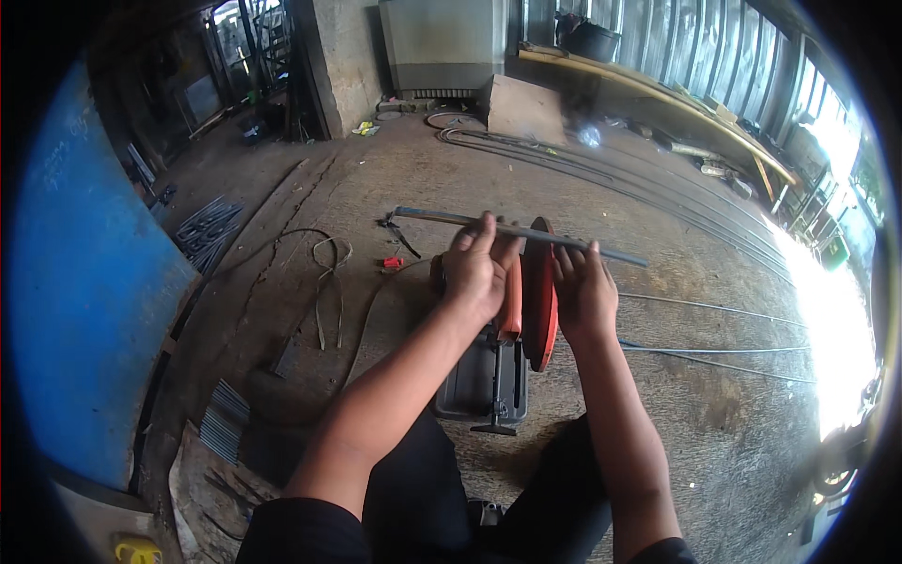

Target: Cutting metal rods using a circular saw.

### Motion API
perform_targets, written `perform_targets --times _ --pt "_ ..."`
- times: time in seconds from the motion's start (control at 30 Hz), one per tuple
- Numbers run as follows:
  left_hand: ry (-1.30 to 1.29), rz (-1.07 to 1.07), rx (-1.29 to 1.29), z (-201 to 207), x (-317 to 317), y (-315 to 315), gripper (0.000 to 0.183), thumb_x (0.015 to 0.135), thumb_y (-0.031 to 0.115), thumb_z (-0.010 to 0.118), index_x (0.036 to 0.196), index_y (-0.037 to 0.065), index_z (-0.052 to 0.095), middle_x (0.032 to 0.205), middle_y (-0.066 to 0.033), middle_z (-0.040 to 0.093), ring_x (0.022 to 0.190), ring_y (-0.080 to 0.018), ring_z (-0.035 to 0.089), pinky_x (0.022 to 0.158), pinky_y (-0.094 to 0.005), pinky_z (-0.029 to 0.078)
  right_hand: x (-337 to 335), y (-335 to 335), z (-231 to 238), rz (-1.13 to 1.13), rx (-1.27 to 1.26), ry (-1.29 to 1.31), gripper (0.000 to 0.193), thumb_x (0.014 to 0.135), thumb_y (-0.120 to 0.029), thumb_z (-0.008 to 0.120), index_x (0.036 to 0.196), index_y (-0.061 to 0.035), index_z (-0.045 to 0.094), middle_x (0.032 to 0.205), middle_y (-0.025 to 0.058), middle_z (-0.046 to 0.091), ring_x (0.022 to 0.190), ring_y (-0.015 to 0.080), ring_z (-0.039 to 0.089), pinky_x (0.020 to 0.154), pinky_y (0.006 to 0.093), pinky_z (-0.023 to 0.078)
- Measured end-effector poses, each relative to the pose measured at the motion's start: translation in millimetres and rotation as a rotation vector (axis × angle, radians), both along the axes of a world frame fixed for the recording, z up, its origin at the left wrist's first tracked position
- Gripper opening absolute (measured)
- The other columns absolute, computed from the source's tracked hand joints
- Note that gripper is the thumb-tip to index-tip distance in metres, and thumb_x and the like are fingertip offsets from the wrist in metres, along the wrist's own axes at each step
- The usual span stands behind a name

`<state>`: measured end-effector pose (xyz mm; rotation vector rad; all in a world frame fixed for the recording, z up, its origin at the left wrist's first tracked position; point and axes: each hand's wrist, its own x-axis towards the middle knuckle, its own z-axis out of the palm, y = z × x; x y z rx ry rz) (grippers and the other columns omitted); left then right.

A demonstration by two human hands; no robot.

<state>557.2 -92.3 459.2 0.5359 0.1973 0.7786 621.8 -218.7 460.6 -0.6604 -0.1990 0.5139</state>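
Note:
A long, thin grey metal bar [537,234] lies crosswise in front of me, tilted down a little toward its right end. My left hand [477,277] is closed on it left of the middle, thumb on top. Further right, my right hand [587,296] grips the same bar, its thumb at the upper edge. Below and between the hands stands a cut-off saw with a red round guard [542,315] and an orange body [511,305]. Its dark base [456,385] sits on the floor, with a clamp screw [497,376] pointing toward me. My forearms partly hide the saw.
Long thin rods [695,303] lie on the floor to the right; more stretch across behind. Cut rods form a bundle [225,420] at left, near a darker pile [207,230]. A looped strap [329,273] and a red object [393,263] lie by the saw. A blue panel [89,282] stands left.

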Motion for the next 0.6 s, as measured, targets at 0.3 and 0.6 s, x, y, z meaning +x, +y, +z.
perform_targets --times 0.3,0.6 --pt "-0.003 -0.084 -0.062 -5 22 -17 0.023 0.093 0.014 0.059 0.112 0.004 0.053 0.113 -0.0100 0.058 0.108 -0.0263 0.059 0.098 -0.0377 0.049 27 -13 -13 -0.081 0.049 0.150 0.036 0.102 -0.018 0.038 0.130 0.0035 0.038 0.129 0.0172 0.047 0.118 0.0292 0.050 0.104 0.0404 0.041" --pt "0.039 -0.094 -0.020 -21 29 -2 0.024 0.096 0.018 0.054 0.117 0.007 0.054 0.116 -0.0128 0.062 0.111 -0.0252 0.060 0.096 -0.0363 0.051 19 -11 -6 -0.087 0.066 0.090 0.043 0.101 -0.020 0.042 0.135 0.0052 0.030 0.134 0.0222 0.046 0.122 0.0323 0.051 0.099 0.0411 0.045"
